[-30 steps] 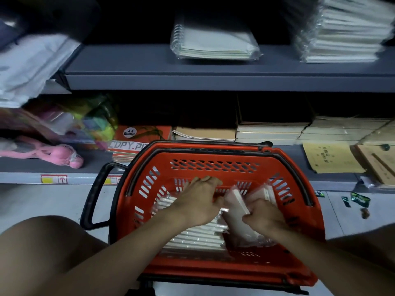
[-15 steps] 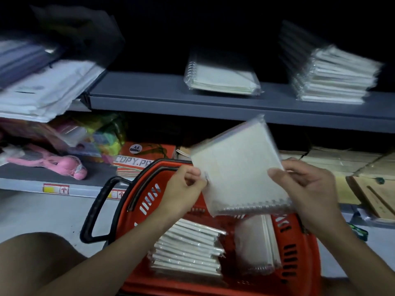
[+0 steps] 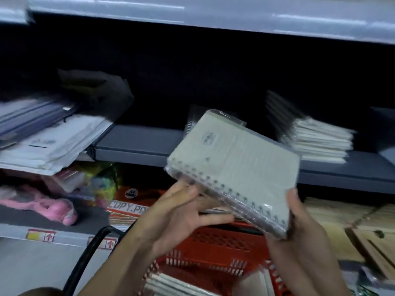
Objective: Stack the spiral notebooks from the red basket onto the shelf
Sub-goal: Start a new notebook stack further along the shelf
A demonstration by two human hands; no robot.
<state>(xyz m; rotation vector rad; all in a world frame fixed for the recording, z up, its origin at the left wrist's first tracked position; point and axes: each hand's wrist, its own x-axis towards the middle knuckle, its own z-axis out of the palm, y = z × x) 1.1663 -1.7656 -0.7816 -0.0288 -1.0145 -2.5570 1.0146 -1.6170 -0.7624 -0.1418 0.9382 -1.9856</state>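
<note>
Risk, as a judgement: the plastic-wrapped spiral notebook (image 3: 233,165) is slick and tilted, so it could slip from the grip, or land crooked on the shelf (image 3: 136,144) and knock the small pile behind it. Right hand (image 3: 299,238) grips the notebook's lower right corner, fingers (image 3: 294,201) curled round the edge. Left hand (image 3: 179,214) has fingers (image 3: 213,218) spread and mostly straight, supporting the coil edge from underneath. Notebook is held in the air above the red basket (image 3: 215,248), just in front of the shelf. More notebooks (image 3: 171,285) remain in the basket.
</note>
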